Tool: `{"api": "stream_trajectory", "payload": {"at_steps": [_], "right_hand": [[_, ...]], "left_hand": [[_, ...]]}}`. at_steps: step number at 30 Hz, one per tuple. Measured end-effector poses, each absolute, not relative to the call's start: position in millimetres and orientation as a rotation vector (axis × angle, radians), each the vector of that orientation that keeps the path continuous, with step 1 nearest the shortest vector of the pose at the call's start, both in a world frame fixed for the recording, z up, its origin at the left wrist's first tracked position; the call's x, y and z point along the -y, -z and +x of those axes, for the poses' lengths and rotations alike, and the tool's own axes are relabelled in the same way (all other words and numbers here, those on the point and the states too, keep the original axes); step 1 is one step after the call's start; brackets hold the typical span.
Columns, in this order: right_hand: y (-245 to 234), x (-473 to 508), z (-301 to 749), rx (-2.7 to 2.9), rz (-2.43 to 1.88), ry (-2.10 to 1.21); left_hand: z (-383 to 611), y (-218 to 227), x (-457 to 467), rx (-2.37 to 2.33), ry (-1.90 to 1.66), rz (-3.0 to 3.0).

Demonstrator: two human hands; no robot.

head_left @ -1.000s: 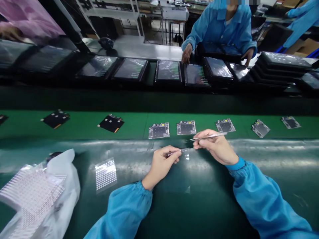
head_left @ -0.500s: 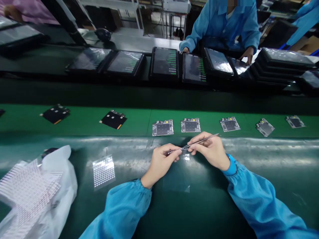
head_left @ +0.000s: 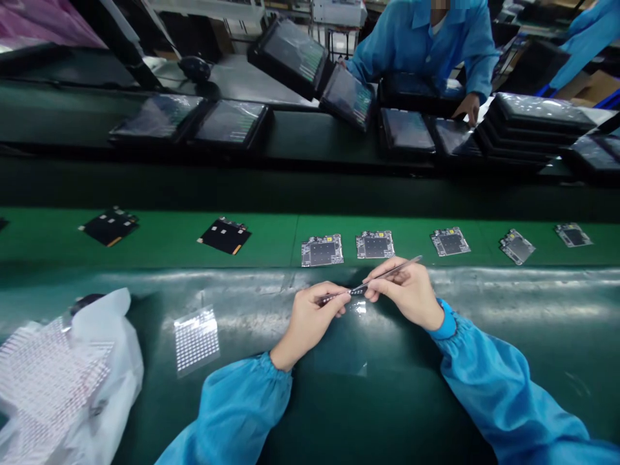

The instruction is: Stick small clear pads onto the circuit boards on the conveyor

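Between the thumb and fingers of my left hand point(head_left: 312, 316) is a narrow dark strip with small white dots point(head_left: 357, 291). My right hand point(head_left: 407, 294) is closed around thin metal tweezers point(head_left: 396, 269), their tip at the strip beside my left fingertips. Whether the tip grips a dot is too small to tell. Just beyond my hands, two grey circuit boards, one left point(head_left: 322, 250) and one right point(head_left: 375, 245), lie on the green belt point(head_left: 271, 226). A clear sheet point(head_left: 341, 358) lies faintly visible on the work surface below my hands.
To my left are a clear sheet of white dots point(head_left: 197, 341) and a white plastic bag point(head_left: 123, 361) with dotted sheets point(head_left: 53, 374). Black-faced boards point(head_left: 225, 236) lie farther left on the belt. Across it, a co-worker point(head_left: 421, 45) handles black screen-like panels point(head_left: 290, 55).
The co-worker has lifted and tilted two panels off the far line. Boards on the belt sit slightly farther right in view. My hands keep nearly the same pose at the strip.
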State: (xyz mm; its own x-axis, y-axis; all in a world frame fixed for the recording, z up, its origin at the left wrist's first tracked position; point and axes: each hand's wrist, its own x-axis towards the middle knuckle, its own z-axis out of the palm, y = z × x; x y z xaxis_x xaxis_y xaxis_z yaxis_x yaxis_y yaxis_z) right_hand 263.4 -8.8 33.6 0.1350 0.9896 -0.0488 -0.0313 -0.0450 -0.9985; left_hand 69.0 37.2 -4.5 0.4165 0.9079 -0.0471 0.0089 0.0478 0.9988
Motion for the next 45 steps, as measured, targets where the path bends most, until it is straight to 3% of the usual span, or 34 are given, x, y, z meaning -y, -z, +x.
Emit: {"api": "stream_trajectory", "payload": {"at_steps": [8,17,45], "right_hand": [[-15.3,-34.3,318.8,0.880,-1.345,-0.852],[16.2,-83.9,331.1,0.875,-1.458,-0.891],[14.5,-61.4,351.5,1.005,-1.513,-0.801]], "left_hand": [[68.1,5.9,-39.8,-0.912,-0.877,1.384],[67.5,5.3,-40.6,-0.913,-0.882,1.424],[66.4,6.8,-40.3,-0.900,-0.889,1.411]]}}
